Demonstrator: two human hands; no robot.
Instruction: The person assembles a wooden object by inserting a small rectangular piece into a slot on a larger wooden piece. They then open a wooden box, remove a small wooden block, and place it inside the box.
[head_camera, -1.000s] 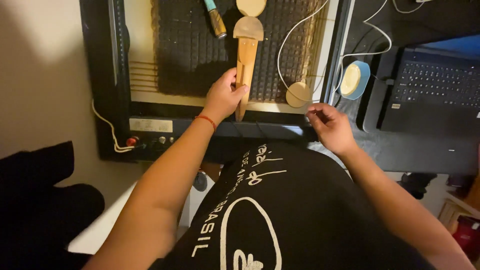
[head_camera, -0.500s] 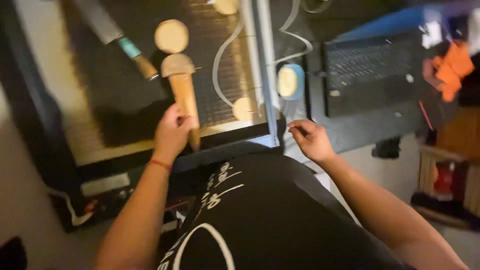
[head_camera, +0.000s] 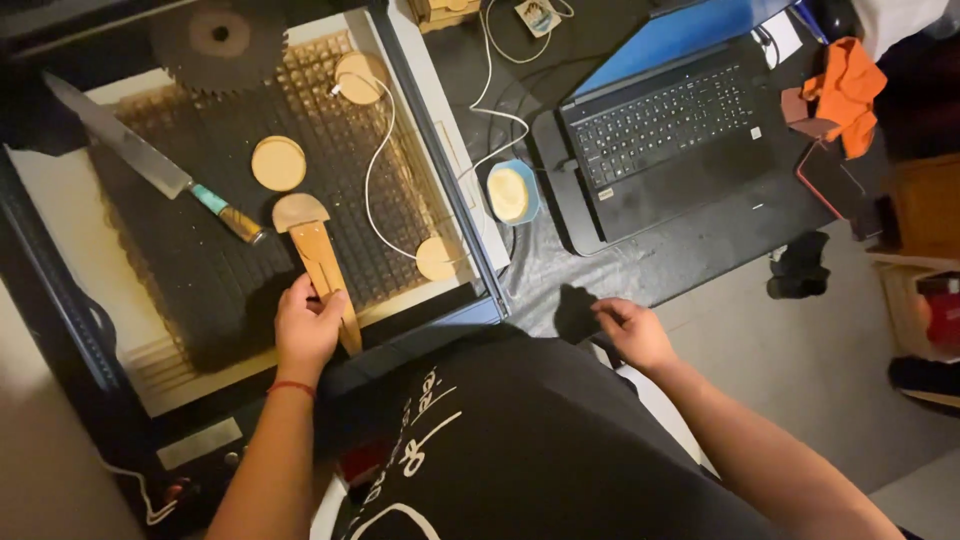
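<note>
Gripping the wooden paddle (head_camera: 322, 262) near its lower end, left hand (head_camera: 305, 325) fingers closed; long axis runs up-left across the honeycomb bed (head_camera: 200, 270). Right hand (head_camera: 632, 332) loosely curled, empty, well apart.

pale, matt wooden spatula-shaped piece (head_camera: 322, 262) on a dark, rough honeycomb metal grid bed (head_camera: 200, 270); glossy steel knife blade (head_camera: 115, 135) far left.

dark honeycomb bed (head_camera: 200, 270) in an open machine carries a kitchen knife (head_camera: 150, 165), three wooden discs (head_camera: 278, 163), a wooden paddle piece (head_camera: 318, 255), a white cable (head_camera: 375, 190). black table (head_camera: 680, 250) beside it carries a laptop (head_camera: 670, 130), a blue dish (head_camera: 512, 192), an orange cloth (head_camera: 845, 85).
</note>
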